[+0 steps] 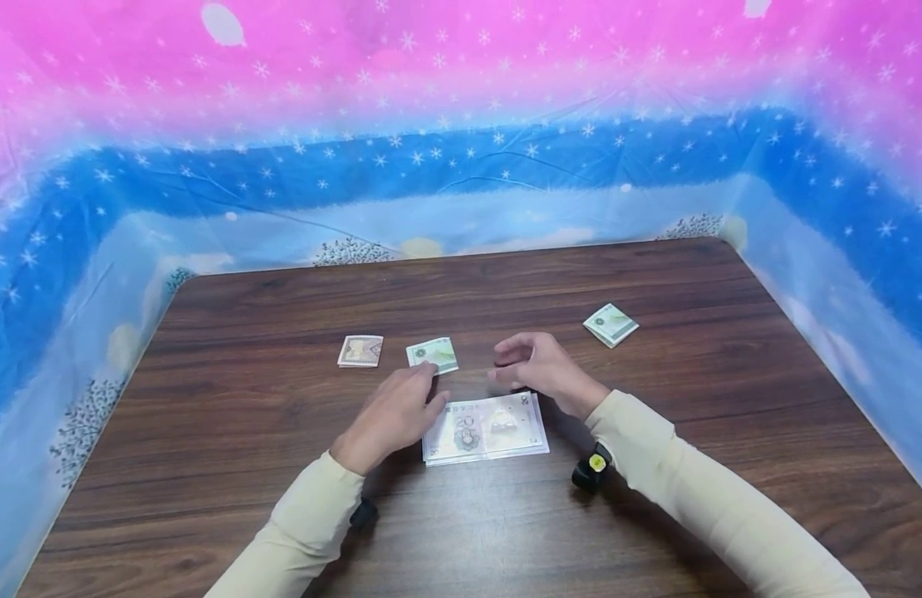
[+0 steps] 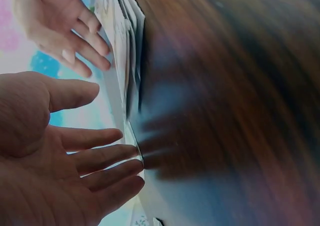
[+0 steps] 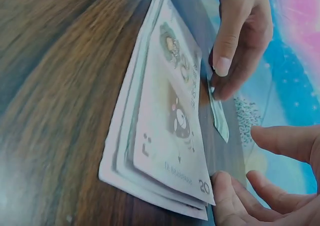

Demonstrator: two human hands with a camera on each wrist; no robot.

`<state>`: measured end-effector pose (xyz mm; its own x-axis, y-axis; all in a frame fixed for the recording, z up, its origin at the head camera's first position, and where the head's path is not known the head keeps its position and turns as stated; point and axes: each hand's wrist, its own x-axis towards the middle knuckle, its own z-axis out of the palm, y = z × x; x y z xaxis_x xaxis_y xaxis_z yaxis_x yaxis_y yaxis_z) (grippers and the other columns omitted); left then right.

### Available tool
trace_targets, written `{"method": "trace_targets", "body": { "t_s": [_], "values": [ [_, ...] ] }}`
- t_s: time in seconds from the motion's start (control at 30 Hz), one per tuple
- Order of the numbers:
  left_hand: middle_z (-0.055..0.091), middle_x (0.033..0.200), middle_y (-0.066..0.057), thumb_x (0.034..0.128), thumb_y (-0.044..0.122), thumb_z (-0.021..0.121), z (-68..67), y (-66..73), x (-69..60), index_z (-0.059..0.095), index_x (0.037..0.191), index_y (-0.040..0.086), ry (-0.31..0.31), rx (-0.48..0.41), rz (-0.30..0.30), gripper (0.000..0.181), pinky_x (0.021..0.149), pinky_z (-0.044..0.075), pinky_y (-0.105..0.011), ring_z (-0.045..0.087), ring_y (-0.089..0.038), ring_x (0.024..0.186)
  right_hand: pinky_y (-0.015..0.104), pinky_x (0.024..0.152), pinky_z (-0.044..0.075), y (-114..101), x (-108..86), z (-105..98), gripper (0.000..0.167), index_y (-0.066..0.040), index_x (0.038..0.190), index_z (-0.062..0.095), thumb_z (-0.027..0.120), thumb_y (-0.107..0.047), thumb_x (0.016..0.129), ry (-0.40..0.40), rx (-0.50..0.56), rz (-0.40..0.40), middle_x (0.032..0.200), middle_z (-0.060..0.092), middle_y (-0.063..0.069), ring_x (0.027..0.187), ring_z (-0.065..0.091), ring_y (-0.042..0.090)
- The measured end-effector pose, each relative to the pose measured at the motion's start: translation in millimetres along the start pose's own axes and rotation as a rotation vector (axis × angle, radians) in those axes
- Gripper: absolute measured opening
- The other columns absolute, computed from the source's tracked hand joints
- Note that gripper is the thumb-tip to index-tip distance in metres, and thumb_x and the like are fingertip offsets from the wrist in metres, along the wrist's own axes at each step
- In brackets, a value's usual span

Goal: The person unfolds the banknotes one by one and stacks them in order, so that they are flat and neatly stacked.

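Observation:
A stack of large pale banknotes (image 1: pixel 485 428) marked 20 lies flat before the person, its layered edges showing in the right wrist view (image 3: pixel 165 110). Beyond it is a folded green note (image 1: pixel 434 355); the left hand (image 1: pixel 394 411) touches its near edge with extended fingertips, thumb close to the stack's upper left corner. In the left wrist view that hand (image 2: pixel 75 151) has its fingers spread and relaxed. Just past the stack's upper right corner, the right hand (image 1: pixel 543 370) hovers with loosely bent fingers and nothing between them, as the right wrist view (image 3: pixel 275 186) also shows.
A folded brownish note (image 1: pixel 360 351) lies left of the green one. Another folded green note (image 1: pixel 610 325) rests farther right on the dark wooden table (image 1: pixel 244 448). A pink and blue snowflake cloth (image 1: pixel 461 158) hangs around the table's back and sides.

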<state>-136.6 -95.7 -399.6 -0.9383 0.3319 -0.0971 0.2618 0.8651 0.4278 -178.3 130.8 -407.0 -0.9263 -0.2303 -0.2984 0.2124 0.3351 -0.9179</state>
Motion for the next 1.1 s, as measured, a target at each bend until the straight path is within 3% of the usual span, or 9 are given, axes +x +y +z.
{"method": "trace_targets", "body": {
  "t_s": [0.13, 0.27, 0.47, 0.67, 0.8, 0.93, 1.1],
  "values": [
    [0.066, 0.097, -0.008, 0.1007, 0.025, 0.063, 1.2, 4.8, 2.1, 0.061, 0.117, 0.002, -0.004, -0.010, 0.042, 0.029, 0.078, 0.053, -0.044, 0.064, -0.027, 0.092, 0.035, 0.084, 0.060, -2, 3.3, 2, 0.048, 0.007, 0.132, 0.056, 0.074, -0.001, 0.088, -0.037, 0.103, 0.034, 0.125, 0.064, 0.023, 0.107, 0.068, 0.028],
    [0.061, 0.088, -0.004, 0.1007, 0.025, 0.063, 3.2, 9.5, 4.6, 0.061, 0.112, 0.003, -0.032, -0.016, 0.077, 0.025, 0.072, 0.051, -0.041, 0.059, -0.022, 0.082, 0.038, 0.093, 0.058, -2, 5.6, 6, 0.048, 0.008, 0.136, 0.051, 0.068, 0.000, 0.092, -0.080, 0.188, 0.054, 0.130, 0.059, 0.025, 0.113, 0.066, 0.032],
    [0.066, 0.102, -0.008, 0.1021, 0.026, 0.061, 4.3, 13.2, 5.7, 0.060, 0.120, 0.003, -0.073, -0.047, 0.095, 0.029, 0.083, 0.053, -0.043, 0.062, -0.022, 0.094, 0.040, 0.097, 0.056, -4, 7.3, 10, 0.050, 0.007, 0.138, 0.050, 0.068, -0.004, 0.092, -0.098, 0.235, 0.079, 0.128, 0.057, 0.021, 0.112, 0.065, 0.030],
    [0.067, 0.106, -0.009, 0.1031, 0.027, 0.059, 3.7, 14.5, 4.9, 0.059, 0.122, 0.002, -0.076, -0.050, 0.095, 0.031, 0.085, 0.053, -0.045, 0.064, -0.025, 0.100, 0.041, 0.102, 0.053, -5, 9.0, 10, 0.048, 0.009, 0.138, 0.049, 0.065, -0.004, 0.095, -0.097, 0.273, 0.101, 0.130, 0.058, 0.023, 0.119, 0.062, 0.034],
    [0.068, 0.117, -0.013, 0.1033, 0.027, 0.059, 4.4, 15.6, 4.3, 0.058, 0.129, 0.001, -0.068, -0.049, 0.099, 0.037, 0.093, 0.053, -0.047, 0.064, -0.030, 0.110, 0.040, 0.105, 0.051, -6, 8.5, 10, 0.046, 0.011, 0.138, 0.048, 0.063, 0.002, 0.096, -0.069, 0.375, 0.116, 0.132, 0.056, 0.026, 0.124, 0.059, 0.037],
    [0.064, 0.131, -0.016, 0.1041, 0.027, 0.057, 5.6, 17.3, 3.1, 0.055, 0.136, -0.001, -0.075, -0.067, 0.113, 0.043, 0.102, 0.049, -0.048, 0.060, -0.032, 0.121, 0.039, 0.102, 0.053, -4, 9.9, 13, 0.044, 0.014, 0.135, 0.047, 0.063, 0.006, 0.094, -0.035, 0.480, 0.109, 0.125, 0.058, 0.024, 0.113, 0.065, 0.032],
    [0.057, 0.143, -0.015, 0.1049, 0.026, 0.056, 5.5, 20.4, 1.4, 0.049, 0.145, 0.001, -0.086, -0.109, 0.155, 0.047, 0.110, 0.044, -0.047, 0.053, -0.030, 0.132, 0.040, 0.095, 0.057, -1, 11.3, 17, 0.040, 0.014, 0.127, 0.050, 0.067, 0.005, 0.093, -0.004, 0.490, 0.092, 0.114, 0.061, 0.022, 0.093, 0.070, 0.024]
  ]
}}
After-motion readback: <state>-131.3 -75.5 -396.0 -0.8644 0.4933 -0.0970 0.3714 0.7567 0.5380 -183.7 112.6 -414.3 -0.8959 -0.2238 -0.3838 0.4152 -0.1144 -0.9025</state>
